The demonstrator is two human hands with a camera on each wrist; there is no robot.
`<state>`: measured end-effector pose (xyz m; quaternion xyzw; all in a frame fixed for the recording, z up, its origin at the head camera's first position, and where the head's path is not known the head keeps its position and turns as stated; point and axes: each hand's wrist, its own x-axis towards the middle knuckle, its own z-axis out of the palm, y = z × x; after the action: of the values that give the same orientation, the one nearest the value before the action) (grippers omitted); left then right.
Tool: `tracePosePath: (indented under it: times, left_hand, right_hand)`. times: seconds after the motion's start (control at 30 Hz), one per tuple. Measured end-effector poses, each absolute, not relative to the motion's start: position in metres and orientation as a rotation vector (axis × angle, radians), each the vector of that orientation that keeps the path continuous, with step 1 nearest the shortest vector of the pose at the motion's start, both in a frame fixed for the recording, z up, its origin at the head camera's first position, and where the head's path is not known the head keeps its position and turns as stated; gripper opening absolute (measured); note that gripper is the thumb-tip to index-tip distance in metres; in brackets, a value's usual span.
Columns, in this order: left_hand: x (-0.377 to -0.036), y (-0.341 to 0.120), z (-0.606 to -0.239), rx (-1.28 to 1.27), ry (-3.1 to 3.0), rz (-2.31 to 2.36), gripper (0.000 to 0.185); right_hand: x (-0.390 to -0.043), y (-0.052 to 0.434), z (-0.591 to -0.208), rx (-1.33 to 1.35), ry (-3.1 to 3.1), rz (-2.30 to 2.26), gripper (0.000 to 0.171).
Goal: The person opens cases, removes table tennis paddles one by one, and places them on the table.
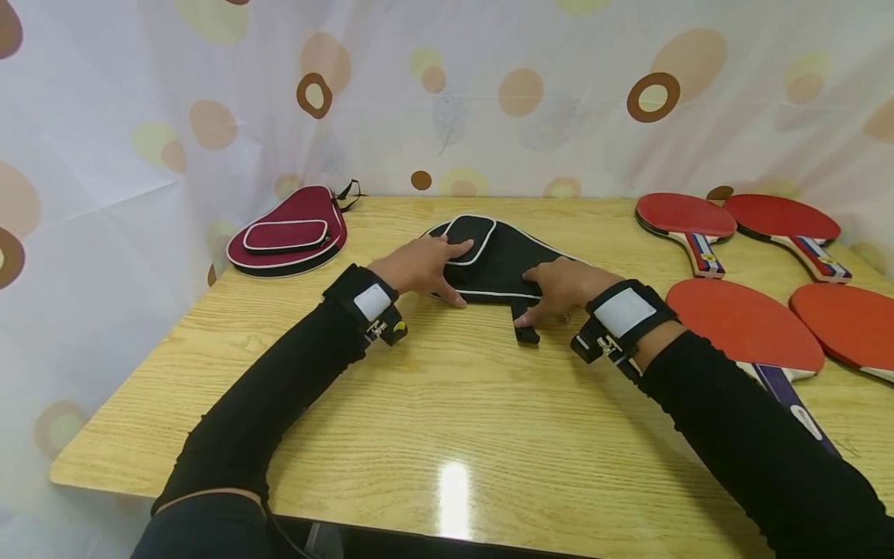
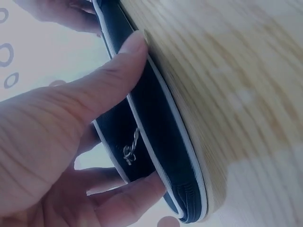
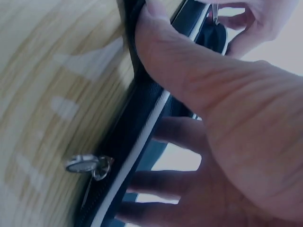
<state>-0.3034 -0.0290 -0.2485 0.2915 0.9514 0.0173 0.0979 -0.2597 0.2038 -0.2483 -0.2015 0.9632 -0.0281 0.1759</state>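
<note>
A black table tennis bat case (image 1: 513, 264) with white piping and a front pocket (image 1: 469, 233) lies flat on the wooden table. At its rounded left end is my left hand (image 1: 419, 265), fingers spread over the pocket side and thumb at the near edge. A metal zip pull (image 2: 129, 153) shows below that thumb in the left wrist view. My right hand (image 1: 569, 286) touches the narrower right part with spread fingers. Its thumb rests on a short black strap (image 1: 525, 326) that sticks out from the near side. In the right wrist view a metal ring (image 3: 83, 164) hangs at the case's edge.
A maroon bat case (image 1: 286, 233) lies at the back left. On the right are several red table tennis bats, among them a back one (image 1: 684, 213) and a near one (image 1: 743, 322) beside my right forearm. A patterned curtain (image 1: 475, 93) hangs behind the table (image 1: 391, 435).
</note>
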Motion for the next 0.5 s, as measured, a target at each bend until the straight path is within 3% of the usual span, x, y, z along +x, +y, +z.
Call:
tracePosePath:
  times: [0.5]
  left_hand:
    - [-0.308,-0.047,-0.246,1.02,2.728,0.25,0.092]
  right_hand:
    - [-0.259,0.213,-0.247,-0.608,2.703,-0.076,0.089]
